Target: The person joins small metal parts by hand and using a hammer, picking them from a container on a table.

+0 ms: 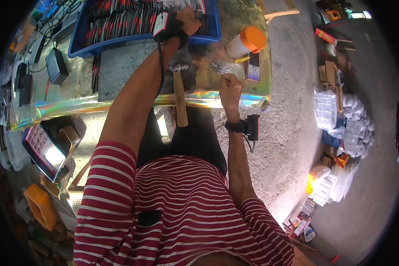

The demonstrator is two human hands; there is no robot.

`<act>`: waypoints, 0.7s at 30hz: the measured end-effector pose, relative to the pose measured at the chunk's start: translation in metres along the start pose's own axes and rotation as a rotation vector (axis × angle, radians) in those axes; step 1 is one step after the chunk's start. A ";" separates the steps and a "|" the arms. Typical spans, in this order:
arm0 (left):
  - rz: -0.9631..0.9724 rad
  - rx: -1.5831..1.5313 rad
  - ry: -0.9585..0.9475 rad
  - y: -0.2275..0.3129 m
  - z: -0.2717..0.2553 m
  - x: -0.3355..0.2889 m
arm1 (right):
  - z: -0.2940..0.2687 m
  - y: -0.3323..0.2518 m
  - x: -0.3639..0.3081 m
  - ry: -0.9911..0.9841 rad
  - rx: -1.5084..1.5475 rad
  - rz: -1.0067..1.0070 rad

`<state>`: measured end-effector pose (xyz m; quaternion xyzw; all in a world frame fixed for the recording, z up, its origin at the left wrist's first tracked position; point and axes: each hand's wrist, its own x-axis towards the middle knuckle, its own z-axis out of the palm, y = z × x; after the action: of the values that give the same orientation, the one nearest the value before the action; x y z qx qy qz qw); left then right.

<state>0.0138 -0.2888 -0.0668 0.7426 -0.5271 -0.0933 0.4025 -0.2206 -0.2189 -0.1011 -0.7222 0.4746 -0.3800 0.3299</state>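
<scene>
My left hand [188, 21] is over the right part of a blue plastic bin [144, 41], its fingers curled; what they hold, if anything, is hidden. Rows of slim black-and-red pieces [119, 24] stand packed in that bin. My right hand [230, 86] is closed at the near edge of a crumpled clear plastic bag [229, 68]; I cannot make out what lies between its fingers. Between my arms lies a hammer [180, 95], its head on a dark plate [124, 71] and its wooden handle jutting past the table's front edge.
A white jar with an orange lid [252, 39], a yellow-handled tool [242, 59] and a small printed box [253, 67] are at the table's right. Black adapters [56, 66] and cables lie left. Clear plastic packs [326, 108] are heaped on the floor at right.
</scene>
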 end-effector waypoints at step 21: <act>0.189 -0.389 0.165 0.007 -0.051 -0.052 | 0.025 0.002 0.011 0.087 -0.593 -0.052</act>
<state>0.0152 -0.2198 -0.0428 0.6033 -0.5319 -0.0940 0.5867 -0.1967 -0.2268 -0.1124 -0.7821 0.5597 -0.2637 0.0742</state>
